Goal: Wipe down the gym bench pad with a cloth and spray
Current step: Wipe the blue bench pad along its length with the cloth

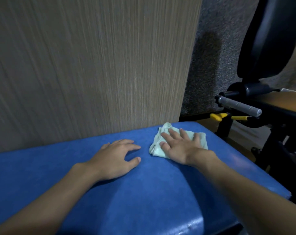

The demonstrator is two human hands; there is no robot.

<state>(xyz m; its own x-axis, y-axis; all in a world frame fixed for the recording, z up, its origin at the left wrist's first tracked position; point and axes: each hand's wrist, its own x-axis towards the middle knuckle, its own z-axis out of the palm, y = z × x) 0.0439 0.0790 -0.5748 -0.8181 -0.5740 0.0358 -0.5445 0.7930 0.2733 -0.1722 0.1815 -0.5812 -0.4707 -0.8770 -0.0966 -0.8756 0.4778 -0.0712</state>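
The blue bench pad (pixel 144 192) fills the lower part of the view. A crumpled pale green cloth (pixel 201 141) lies on its far right part. My right hand (pixel 179 146) presses flat on the cloth with fingers spread. My left hand (pixel 116 158) rests on the bare pad to the left of the cloth, fingers relaxed and holding nothing. No spray bottle is in view.
A wood-grain wall panel (pixel 93 65) stands right behind the pad. At the right is a black gym machine with a dark padded seat back (pixel 269 39), a grey handle (pixel 238 106) and yellow adjustment levers (pixel 216 117).
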